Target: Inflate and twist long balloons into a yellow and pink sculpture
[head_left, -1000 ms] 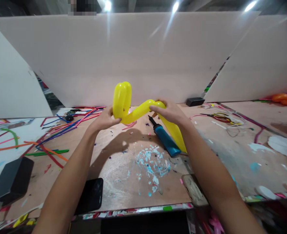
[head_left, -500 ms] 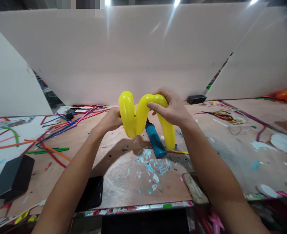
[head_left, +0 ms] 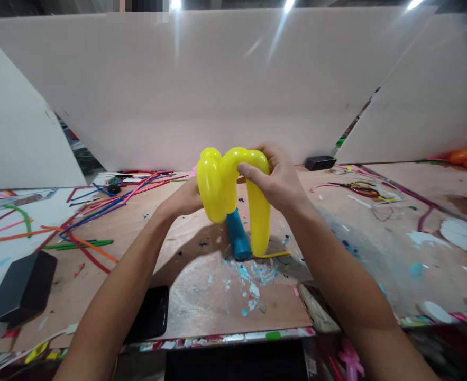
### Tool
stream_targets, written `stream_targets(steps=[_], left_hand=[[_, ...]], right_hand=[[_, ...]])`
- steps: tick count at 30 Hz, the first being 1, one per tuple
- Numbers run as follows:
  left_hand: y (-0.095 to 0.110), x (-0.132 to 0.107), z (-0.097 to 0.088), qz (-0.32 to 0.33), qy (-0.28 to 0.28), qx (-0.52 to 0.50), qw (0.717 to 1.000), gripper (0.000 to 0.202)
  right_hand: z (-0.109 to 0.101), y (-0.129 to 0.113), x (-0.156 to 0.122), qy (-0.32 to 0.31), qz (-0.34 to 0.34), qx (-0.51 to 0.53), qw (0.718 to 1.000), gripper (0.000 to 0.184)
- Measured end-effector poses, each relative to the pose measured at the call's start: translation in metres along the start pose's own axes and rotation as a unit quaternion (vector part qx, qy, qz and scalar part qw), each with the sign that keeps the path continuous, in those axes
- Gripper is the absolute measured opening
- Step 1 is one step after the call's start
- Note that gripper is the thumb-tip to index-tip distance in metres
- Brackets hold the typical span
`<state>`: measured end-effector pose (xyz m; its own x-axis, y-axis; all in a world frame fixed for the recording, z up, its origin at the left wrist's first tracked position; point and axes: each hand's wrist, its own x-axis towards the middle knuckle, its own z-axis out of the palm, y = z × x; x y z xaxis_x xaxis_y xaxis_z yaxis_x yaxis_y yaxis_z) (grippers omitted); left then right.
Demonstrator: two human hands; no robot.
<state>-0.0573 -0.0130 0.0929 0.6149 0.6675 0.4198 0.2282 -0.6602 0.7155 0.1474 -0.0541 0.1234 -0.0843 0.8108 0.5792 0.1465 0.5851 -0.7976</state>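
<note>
A yellow modelling balloon (head_left: 260,211), bent into a loop on the left and an arch on the right, is held up over the table. My left hand (head_left: 189,197) is closed on its looped end; most of those fingers are hidden behind the balloon. Around the top of the arch my right hand (head_left: 273,172) is wrapped, thumb in front. The balloon's thin uninflated tail (head_left: 275,254) trails rightward from the lower end. Behind and below the balloon lies a blue balloon pump (head_left: 238,238), its upper part covered.
Loose uninflated balloons (head_left: 110,206) lie scattered on the left. Near the front edge are a black phone (head_left: 156,312), another phone (head_left: 316,307) and a dark box (head_left: 21,288). Scissors (head_left: 360,188) rest on the right. White panels (head_left: 225,90) stand behind the table.
The balloon's left loop has turned and moved closer to the arch. Its right end has swung left and lower, and the pump has shifted left with its top now covered.
</note>
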Motion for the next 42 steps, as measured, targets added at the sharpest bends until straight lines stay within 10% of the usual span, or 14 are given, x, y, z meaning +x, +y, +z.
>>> stream_targets(steps=[7,21,42], left_hand=[[-0.004,-0.003,-0.009,-0.022,-0.03,-0.051,0.998,0.041],[-0.008,-0.008,-0.018,0.004,0.013,-0.025,1.0,0.027],[-0.022,0.003,0.003,0.004,0.223,-0.104,0.969,0.038]], right_hand=[[-0.001,0.0,0.002,-0.034,0.056,0.109,0.992,0.045],[-0.027,0.015,0.007,-0.293,0.193,0.158,0.923,0.043],[0.0,0.014,0.008,-0.169,0.208,0.363,0.893,0.039]])
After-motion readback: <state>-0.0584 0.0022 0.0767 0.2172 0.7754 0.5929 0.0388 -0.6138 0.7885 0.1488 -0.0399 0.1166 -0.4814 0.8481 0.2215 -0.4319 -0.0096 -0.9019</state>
